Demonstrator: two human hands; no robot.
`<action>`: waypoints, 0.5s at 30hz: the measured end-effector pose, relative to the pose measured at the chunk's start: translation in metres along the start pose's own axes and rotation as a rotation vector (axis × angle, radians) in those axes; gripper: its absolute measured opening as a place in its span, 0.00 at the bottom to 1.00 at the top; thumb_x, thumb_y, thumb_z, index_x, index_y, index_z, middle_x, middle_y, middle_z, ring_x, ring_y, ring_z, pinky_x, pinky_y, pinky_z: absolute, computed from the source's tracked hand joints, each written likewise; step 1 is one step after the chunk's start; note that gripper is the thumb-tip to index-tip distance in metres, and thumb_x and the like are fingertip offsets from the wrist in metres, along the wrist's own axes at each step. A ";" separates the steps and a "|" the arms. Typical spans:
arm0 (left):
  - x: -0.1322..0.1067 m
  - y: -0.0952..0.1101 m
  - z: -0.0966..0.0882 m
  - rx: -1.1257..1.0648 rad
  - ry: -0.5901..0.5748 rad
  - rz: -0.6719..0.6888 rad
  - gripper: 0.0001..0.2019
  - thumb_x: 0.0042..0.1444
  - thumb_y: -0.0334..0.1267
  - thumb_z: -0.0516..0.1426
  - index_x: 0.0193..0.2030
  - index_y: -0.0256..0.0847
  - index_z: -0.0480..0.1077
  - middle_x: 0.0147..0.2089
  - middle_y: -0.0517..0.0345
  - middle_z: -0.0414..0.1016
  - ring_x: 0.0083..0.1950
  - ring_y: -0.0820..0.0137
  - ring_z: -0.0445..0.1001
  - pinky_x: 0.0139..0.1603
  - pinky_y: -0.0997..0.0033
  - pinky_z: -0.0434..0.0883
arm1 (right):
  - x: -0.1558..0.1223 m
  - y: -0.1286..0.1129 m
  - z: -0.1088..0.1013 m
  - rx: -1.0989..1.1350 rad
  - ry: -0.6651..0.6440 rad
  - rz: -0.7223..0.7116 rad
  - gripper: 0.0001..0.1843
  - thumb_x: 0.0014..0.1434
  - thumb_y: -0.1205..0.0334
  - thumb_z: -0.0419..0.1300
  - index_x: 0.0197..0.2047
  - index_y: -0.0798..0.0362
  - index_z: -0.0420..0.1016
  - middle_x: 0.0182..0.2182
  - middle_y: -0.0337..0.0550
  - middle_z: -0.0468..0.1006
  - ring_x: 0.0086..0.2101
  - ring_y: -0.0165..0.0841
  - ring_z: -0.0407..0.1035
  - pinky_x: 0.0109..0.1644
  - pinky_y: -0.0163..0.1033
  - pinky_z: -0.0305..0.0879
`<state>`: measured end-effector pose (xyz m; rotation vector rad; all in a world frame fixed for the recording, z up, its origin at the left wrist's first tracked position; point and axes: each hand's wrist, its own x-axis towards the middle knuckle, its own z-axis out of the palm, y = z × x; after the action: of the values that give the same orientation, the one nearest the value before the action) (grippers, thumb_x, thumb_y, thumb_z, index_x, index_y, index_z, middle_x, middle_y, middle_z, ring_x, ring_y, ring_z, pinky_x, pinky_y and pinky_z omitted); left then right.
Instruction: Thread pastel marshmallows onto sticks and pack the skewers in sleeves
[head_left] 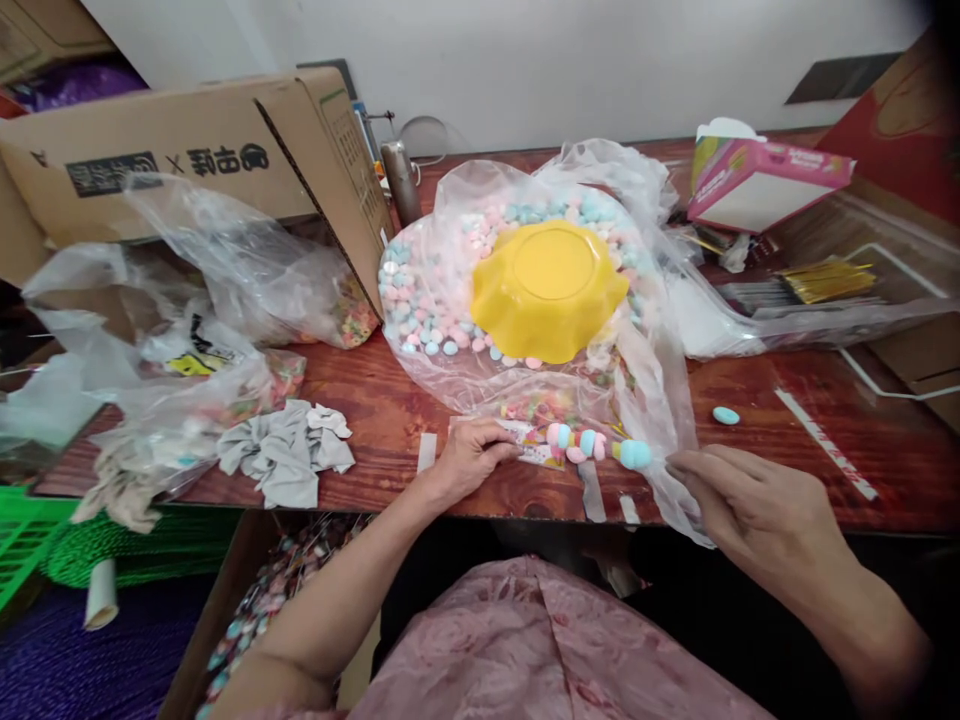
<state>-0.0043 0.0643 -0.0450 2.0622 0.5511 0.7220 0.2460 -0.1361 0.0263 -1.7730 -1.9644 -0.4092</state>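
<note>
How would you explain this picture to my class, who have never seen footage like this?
There is no machine here: one person works bare-handed, and a camera worn on their head looks forward and down, giving this single view.

On the reddish wooden table sits an upturned yellow dish among many pink and blue pieces. To the left are a cardboard box and a crumpled grey cloth; one blue piece lies alone to the right.

Between the hands is a short row of pink and blue pieces. The left hand is near its left end, the right hand near its right. Exactly what each grips is unclear.
</note>
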 end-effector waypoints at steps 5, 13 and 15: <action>-0.002 -0.001 0.002 0.076 -0.018 0.144 0.05 0.59 0.33 0.62 0.33 0.38 0.79 0.31 0.56 0.78 0.33 0.72 0.75 0.36 0.74 0.69 | -0.005 0.002 -0.006 0.035 -0.033 -0.020 0.08 0.66 0.68 0.53 0.43 0.51 0.73 0.33 0.40 0.80 0.30 0.32 0.76 0.34 0.36 0.69; -0.010 -0.002 0.008 0.283 -0.064 0.244 0.09 0.64 0.36 0.57 0.33 0.38 0.77 0.31 0.54 0.76 0.34 0.69 0.72 0.37 0.71 0.69 | 0.006 -0.020 -0.031 -0.166 -0.027 -0.233 0.13 0.59 0.72 0.50 0.42 0.48 0.72 0.30 0.43 0.80 0.28 0.36 0.73 0.32 0.42 0.66; -0.009 0.001 0.009 0.298 -0.069 0.230 0.10 0.63 0.35 0.57 0.32 0.38 0.76 0.30 0.54 0.75 0.34 0.69 0.72 0.37 0.70 0.69 | 0.004 -0.024 -0.038 -0.106 -0.006 -0.116 0.13 0.60 0.70 0.52 0.43 0.46 0.74 0.32 0.42 0.81 0.29 0.38 0.74 0.33 0.43 0.67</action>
<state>-0.0054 0.0529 -0.0509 2.4475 0.4043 0.7319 0.2269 -0.1550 0.0624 -1.7297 -2.0923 -0.5563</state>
